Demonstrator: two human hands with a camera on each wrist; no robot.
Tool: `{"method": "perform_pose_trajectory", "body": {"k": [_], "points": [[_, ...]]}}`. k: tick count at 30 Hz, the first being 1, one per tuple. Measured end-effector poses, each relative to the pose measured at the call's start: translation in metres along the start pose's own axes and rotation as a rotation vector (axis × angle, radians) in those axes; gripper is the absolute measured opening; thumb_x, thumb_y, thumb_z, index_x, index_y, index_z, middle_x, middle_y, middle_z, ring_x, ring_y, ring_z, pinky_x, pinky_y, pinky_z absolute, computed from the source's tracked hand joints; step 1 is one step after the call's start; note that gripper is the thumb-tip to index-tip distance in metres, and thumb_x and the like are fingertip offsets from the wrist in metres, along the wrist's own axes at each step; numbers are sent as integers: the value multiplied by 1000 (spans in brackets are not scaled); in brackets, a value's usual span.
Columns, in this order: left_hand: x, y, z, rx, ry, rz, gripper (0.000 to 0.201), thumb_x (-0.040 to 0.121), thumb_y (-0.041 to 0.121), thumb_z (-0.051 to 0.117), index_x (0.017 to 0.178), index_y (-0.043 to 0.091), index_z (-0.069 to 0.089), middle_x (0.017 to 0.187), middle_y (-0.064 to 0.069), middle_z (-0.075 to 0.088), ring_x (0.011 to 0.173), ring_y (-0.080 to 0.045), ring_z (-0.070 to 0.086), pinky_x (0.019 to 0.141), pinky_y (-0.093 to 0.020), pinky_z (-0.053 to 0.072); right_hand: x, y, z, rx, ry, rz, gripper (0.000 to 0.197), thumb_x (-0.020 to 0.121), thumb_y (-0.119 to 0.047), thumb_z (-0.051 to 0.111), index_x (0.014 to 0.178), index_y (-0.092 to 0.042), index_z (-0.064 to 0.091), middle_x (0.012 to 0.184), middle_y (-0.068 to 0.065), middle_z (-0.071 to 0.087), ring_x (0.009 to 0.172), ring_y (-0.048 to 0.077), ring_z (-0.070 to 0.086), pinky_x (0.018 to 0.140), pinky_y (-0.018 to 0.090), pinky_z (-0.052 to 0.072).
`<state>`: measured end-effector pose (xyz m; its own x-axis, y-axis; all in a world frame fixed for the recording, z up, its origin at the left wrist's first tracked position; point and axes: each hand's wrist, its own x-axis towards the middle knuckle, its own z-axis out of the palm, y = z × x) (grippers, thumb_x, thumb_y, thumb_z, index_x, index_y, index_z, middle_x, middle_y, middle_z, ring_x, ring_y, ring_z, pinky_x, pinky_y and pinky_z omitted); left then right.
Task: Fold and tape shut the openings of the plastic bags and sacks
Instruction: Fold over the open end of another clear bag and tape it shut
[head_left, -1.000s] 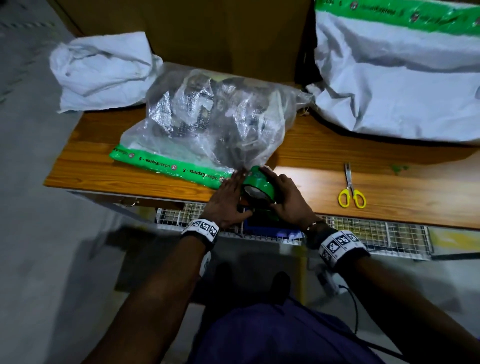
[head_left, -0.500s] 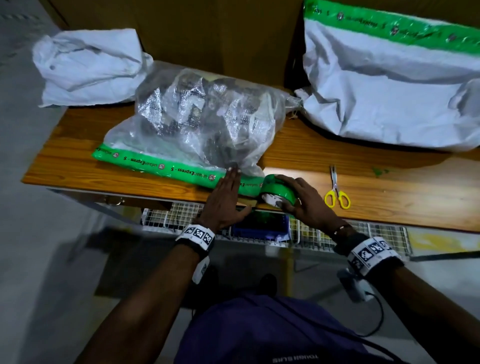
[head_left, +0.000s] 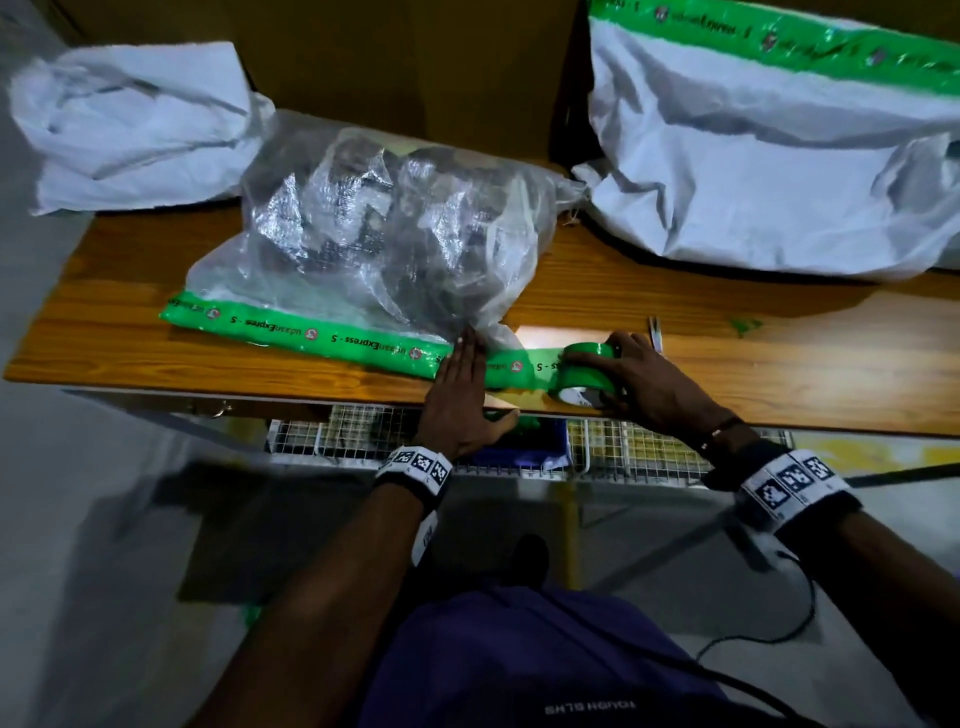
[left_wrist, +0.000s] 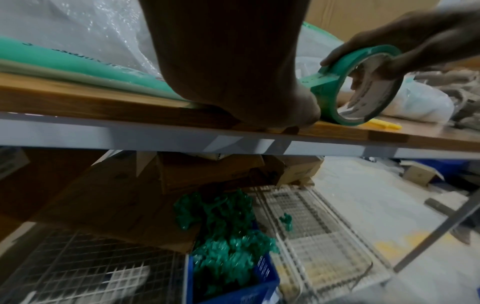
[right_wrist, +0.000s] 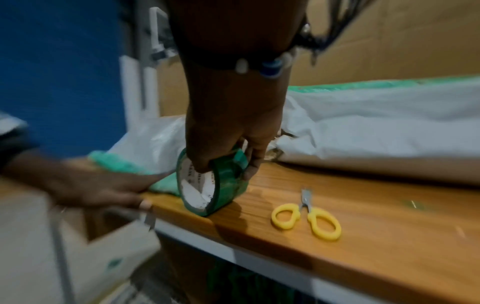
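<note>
while my left hand (head_left: 462, 395) lies flat, fingers straight and together, pressing the green printed tape strip (head_left: 332, 340) onto the clear plastic bag (head_left: 384, 234) at the wooden table (head_left: 779, 374) front edge, my right hand (head_left: 649, 384) grips the green tape roll (head_left: 584, 371) just right of it. next i'd cut with the yellow-handled scissors (right_wrist: 309, 214).

Head above; wrists beside tape roll (head_left: 587, 371)

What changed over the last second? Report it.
The right hand carried the tape roll rightward along the table edge, paying green tape out past the clear bag. The left hand left the roll and flattened onto the strip. Its grip on the roll, scissors, sacks unchanged.
</note>
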<state>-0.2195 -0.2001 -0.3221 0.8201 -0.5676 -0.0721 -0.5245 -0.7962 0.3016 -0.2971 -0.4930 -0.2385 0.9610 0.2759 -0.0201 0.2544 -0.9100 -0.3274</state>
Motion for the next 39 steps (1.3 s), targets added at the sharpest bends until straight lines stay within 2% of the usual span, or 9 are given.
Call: {"method": "perform_pose_trajectory", "body": {"k": [5,9,14,17,21,26,29,33,39], "points": [[1,-20,-6,-4,9,11,117,88,80,48,166,6,0,174,-16,-2,161,-27,3,131,-42,4,-4,3,12,325,72,20,69,100,-38,70,161,-39,36,107,4,42,93,22,49,80,34,42],[6,-50,-18,52,-5,-29,117,89,85,39,165,3,5,173,-20,3,161,-31,7,131,-42,3,15,-17,25,421,104,47,64,101,-36,71,158,-34,43,113,3,44,100,21,55,91,44,53],[10,-63,-20,54,-29,-43,119,86,89,35,165,3,10,173,-20,9,160,-32,11,131,-45,8,23,-7,6,208,23,-32,59,103,-39,65,158,-39,42,112,6,43,94,21,48,84,34,45],[10,-58,-19,52,-33,-35,117,86,85,37,165,2,11,172,-21,12,159,-33,13,131,-44,8,12,12,-9,-47,-41,-5,55,102,-46,61,154,-42,45,113,7,42,105,23,43,83,42,52],[11,-53,-15,33,-16,-38,113,88,77,48,165,2,12,171,-22,13,159,-35,15,131,-44,9,7,11,-9,-71,-78,46,57,100,-46,55,156,-44,42,118,8,41,110,26,44,80,43,54],[8,-50,-19,-17,31,-15,112,90,68,59,165,4,8,172,-20,9,160,-33,12,131,-42,6,6,-2,-6,-166,-83,108,78,86,-45,79,155,-39,44,127,13,43,112,32,49,86,47,53],[2,-44,-19,-44,77,4,110,89,58,64,165,2,7,173,-20,8,160,-32,10,131,-41,6,8,-11,-5,-187,-56,126,69,90,-55,73,152,-37,49,130,14,44,116,35,47,91,51,49],[-11,-37,-15,-47,72,30,101,95,57,52,166,6,1,174,-18,2,161,-32,4,131,-45,6,12,-17,-5,-259,-71,133,60,94,-62,56,147,-33,57,131,16,46,115,37,45,92,52,46],[-2,-39,-13,35,8,25,98,97,70,39,167,12,4,174,-15,-2,161,-30,3,129,-56,4,16,-18,-7,-380,-103,144,55,85,-56,73,136,-36,66,123,13,50,110,35,49,94,53,44]]}}
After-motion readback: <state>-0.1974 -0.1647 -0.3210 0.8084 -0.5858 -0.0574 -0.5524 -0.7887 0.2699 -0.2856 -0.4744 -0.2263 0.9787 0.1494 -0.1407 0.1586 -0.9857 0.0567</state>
